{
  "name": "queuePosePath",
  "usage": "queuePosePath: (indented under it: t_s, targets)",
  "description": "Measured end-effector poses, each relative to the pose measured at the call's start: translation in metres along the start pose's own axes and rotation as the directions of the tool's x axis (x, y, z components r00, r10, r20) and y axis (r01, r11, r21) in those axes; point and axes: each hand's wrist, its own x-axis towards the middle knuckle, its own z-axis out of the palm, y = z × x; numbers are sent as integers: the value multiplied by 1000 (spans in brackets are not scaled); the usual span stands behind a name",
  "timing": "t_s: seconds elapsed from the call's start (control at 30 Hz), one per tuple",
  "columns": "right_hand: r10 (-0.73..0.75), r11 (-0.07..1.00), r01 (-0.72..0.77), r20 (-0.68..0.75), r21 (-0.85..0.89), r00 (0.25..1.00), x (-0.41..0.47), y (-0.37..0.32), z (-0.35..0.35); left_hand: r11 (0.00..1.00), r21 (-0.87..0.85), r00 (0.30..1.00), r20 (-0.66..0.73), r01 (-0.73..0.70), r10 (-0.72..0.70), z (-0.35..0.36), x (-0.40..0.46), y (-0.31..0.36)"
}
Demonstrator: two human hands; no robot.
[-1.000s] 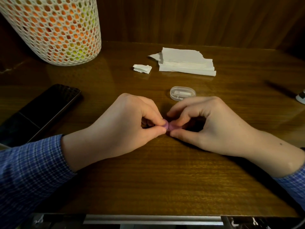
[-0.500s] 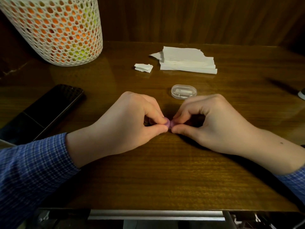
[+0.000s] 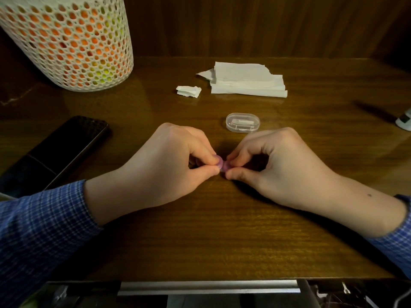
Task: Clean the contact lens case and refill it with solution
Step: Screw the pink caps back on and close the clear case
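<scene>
The counter (image 3: 200,241) is taking up most of the view, and everything is sitting on it. At the back left a big white basket (image 3: 66,41) with holes is standing, with orange and yellow showing through. A dark phone (image 3: 64,147) is lying at the left. A stack of tissues (image 3: 246,82) is lying at the back, with a small scrap (image 3: 188,91) just beside it. A clear box (image 3: 242,122) is sitting near the right hand. The left hand (image 3: 160,165) and the right hand (image 3: 280,165) are meeting in the middle, low over the counter. Between them they are holding the small purple case (image 3: 222,164). The fingers of both hands are curling in and pinching it from each side, so most of it is hiding. It looks like the person is twisting a cap off or on, but I cannot tell which. To do this well, one hand should be holding the case still while the other is turning gently. Keeping it level and low is wise, so nothing is spilling or rolling away. No bottle is showing, so the filling is likely not done yet.
</scene>
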Motion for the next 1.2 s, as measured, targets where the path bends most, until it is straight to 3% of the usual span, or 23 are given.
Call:
queuePosePath:
  t_s: [0.43,0.63,0.73,0.8,0.9,1.0,1.2]
  targets:
    - [49,999,-50,-41,-6,998,2,-2,6,999,32,995,-94,29,-26,8,-6,5]
    - [20,998,-25,78,55,997,4,3,-15,999,-33,999,-21,38,-38,3,-5,4]
    - [55,996,-46,-115,78,992,15,18,-33,999,-30,997,74,20,-18,0,-1,1]
    - [109,994,-105,-171,33,979,29,34,-44,997,-65,995,98,30,-24,-4,4,-1]
    - [174,979,-177,-36,-101,984,49,57,-50,988,-130,997,8,77,-77,-11,20,-7]
    - [162,977,-153,51,-149,985,58,69,-41,980,-113,978,-107,166,-178,-10,44,-19]
    - [9,998,-9,0,-55,1000,52,71,-33,982,-70,985,18,173,-172,14,62,-25]
